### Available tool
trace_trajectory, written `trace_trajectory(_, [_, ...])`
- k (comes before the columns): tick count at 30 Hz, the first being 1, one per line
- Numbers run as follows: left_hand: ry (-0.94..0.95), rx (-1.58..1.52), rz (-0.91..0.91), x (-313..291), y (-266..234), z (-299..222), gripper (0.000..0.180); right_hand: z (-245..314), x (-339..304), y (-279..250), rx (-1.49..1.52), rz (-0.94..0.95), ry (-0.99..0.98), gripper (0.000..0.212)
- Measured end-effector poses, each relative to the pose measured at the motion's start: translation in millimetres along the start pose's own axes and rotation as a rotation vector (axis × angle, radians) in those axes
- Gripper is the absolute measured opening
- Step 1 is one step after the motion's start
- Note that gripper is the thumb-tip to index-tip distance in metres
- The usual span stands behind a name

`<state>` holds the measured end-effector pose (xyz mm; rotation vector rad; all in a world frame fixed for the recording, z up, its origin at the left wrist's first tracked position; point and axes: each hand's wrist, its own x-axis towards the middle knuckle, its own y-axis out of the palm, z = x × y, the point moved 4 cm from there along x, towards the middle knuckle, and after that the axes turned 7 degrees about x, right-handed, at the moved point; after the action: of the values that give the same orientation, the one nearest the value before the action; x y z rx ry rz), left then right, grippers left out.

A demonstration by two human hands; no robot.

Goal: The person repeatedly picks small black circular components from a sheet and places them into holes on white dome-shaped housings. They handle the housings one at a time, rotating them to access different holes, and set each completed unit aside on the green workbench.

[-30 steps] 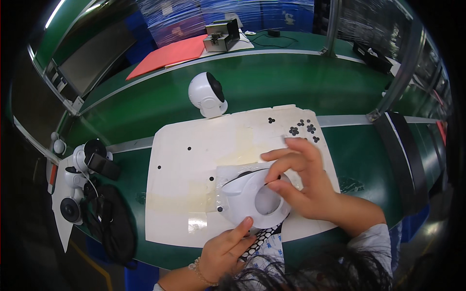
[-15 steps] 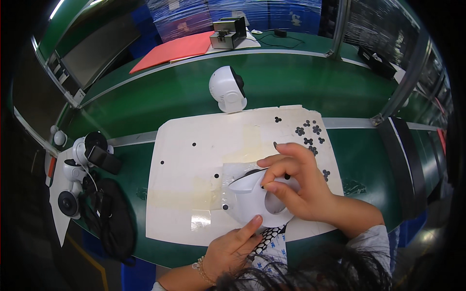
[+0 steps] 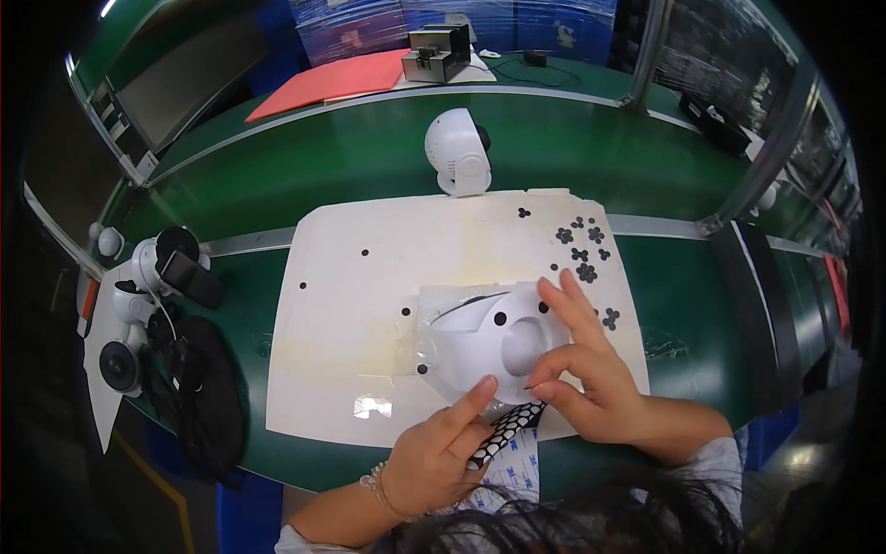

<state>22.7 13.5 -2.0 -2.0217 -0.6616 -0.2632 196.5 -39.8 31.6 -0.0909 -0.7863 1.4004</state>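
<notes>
A smooth white plastic shell (image 3: 471,355) with a round opening lies on a clear plastic bag (image 3: 427,319). Two round black pads (image 3: 500,319) sit on the shell above the opening. My left hand (image 3: 432,462) rests its outstretched index finger on the shell's near edge. Its other fingers curl round a sheet of black round adhesive pads (image 3: 503,434) with a printed white backing. Over the shell's right side, my right hand (image 3: 591,379) pinches thumb and index finger together by the opening's lower rim. A dark sliver shows at those fingertips, too little to name; the other fingers are raised.
A white board (image 3: 341,323) lies under the work, with loose black dots and clusters of black pads (image 3: 587,272) at right. A white camera (image 3: 457,152) stands behind it. White cameras (image 3: 175,254) and a black pouch (image 3: 212,379) lie left; a long black case (image 3: 757,314) stands right.
My right hand has drawn back toward me, uncovering a black pad above the opening. My left hand stays at the shell's near edge. The whole view has shifted slightly.
</notes>
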Motion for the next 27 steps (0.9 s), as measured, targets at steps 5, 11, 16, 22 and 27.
trace_trajectory(5, [0.027,0.004,-0.026,2,1,0,0.029,-2,4,11,0.033,0.014,0.029,0.005])
trace_trajectory(11, [0.033,-0.011,-0.04,3,1,2,0.028,0,5,12,-0.012,0.024,0.021,0.007])
trace_trajectory(16, [0.013,-0.007,-0.038,3,1,1,0.026,0,3,12,-0.019,0.024,0.014,0.007])
trace_trajectory(22, [-0.023,0.002,-0.047,1,3,1,0.018,-6,-10,10,-0.354,-0.015,-0.231,0.017])
trace_trajectory(27, [-0.038,-0.011,-0.045,5,2,0,0.017,-3,-21,9,-0.438,-0.072,-0.267,0.024])
